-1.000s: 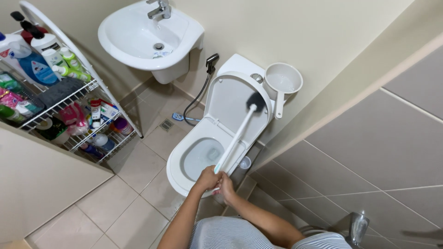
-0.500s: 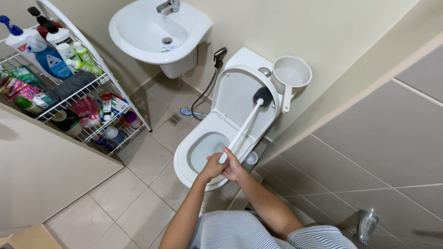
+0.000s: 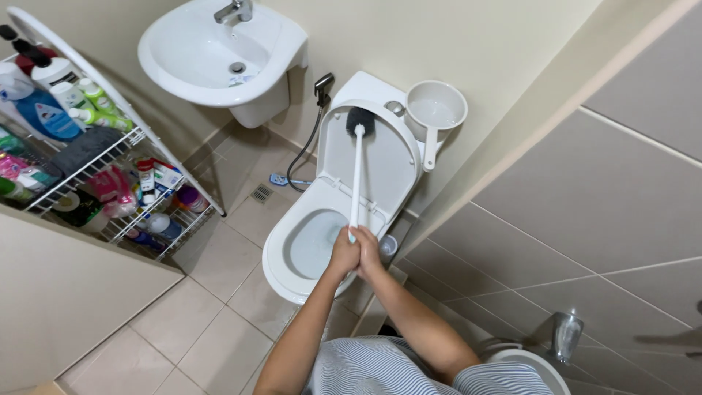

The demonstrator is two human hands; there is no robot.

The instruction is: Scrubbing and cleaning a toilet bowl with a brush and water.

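Both my hands grip the lower end of a white toilet brush handle (image 3: 356,183). My left hand (image 3: 344,253) and my right hand (image 3: 368,252) are clasped together over the right rim of the white toilet bowl (image 3: 287,274). The black brush head (image 3: 360,120) presses against the top of the raised toilet lid (image 3: 384,157). The seat is up against the lid and water shows in the bowl.
A white sink (image 3: 219,55) hangs at the upper left. A wire rack (image 3: 110,157) with several bottles and packets stands at the left. A white dipper (image 3: 436,110) rests on the tank, a bidet sprayer (image 3: 322,86) hangs beside it, and a tiled wall (image 3: 585,219) is at the right.
The brush head has slid up the inside of the raised lid to its top edge. My clasped hands stayed on the handle's end, and the view shifted slightly.
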